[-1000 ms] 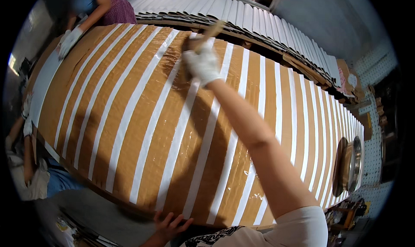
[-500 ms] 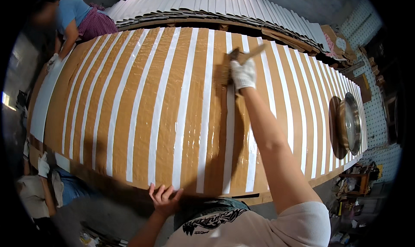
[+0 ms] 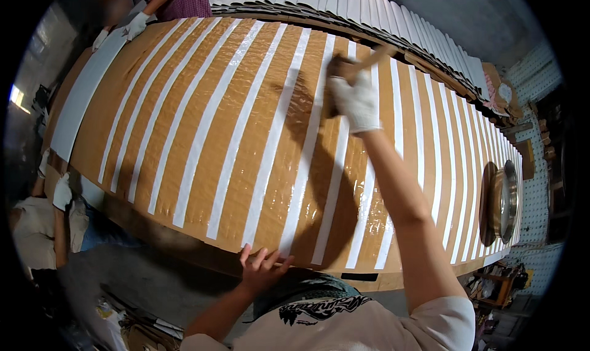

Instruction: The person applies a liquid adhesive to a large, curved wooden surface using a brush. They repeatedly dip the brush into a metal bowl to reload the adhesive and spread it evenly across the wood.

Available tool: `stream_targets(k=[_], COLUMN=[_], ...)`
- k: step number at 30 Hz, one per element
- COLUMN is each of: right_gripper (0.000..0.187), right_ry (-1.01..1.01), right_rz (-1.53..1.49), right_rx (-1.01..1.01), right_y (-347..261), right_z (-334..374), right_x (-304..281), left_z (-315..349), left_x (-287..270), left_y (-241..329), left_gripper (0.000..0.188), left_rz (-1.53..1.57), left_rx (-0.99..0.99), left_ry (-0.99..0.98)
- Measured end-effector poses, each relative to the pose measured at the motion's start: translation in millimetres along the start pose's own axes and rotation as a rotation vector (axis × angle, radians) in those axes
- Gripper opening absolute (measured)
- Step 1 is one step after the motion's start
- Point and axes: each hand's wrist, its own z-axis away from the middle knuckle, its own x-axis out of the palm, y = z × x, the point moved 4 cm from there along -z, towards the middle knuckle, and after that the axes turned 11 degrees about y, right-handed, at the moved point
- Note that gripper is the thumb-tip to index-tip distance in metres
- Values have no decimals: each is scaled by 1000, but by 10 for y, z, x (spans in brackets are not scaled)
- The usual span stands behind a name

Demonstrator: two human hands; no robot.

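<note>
Paper (image 3: 243, 80) glossy and brown between white stripes (image 3: 397, 108), gloved right hand (image 3: 357, 102) around brush (image 3: 373, 57), bare left hand (image 3: 263, 270), fingers spread.

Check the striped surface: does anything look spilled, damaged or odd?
Nothing looks clearly spilled or damaged. The striped surface looks broadly wet and glossy. One small oddity: the right hand, holding a brush, wears a white glove, while the left hand is bare.

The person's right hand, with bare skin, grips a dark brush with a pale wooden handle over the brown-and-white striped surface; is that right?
Not quite: the right hand wears a white fabric glove, as the head view shows. The rest is right: it grips the dark brush with the pale wooden handle over the striped surface.
</note>
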Motion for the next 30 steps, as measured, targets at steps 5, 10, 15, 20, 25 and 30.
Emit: stream_targets(k=[5, 10, 15, 20, 25, 30], right_gripper=[53, 57, 63, 55, 53, 56], right_ry=[-199, -262, -81, 118, 130, 116], right_rz=[-145, -48, 43, 28, 22, 458], right_rx=[65, 190, 277, 250, 237, 84], right_y=[-977, -640, 152, 867, 1281, 1214], right_z=[712, 836, 769, 796, 943, 824], right_x=[1104, 1072, 217, -782, -1739, -2084], left_z=[-58, -66, -50, -104, -100, -203], left_x=[-46, -31, -40, -43, -95, -209], left_y=[12, 54, 16, -11, -7, 95], left_gripper=[33, 32, 31, 42, 59, 66], left_rz=[25, 64, 58, 70, 65, 242], left_rx=[-28, -38, -3, 23, 25, -181], left_ry=[-56, -60, -22, -12, -74, -121])
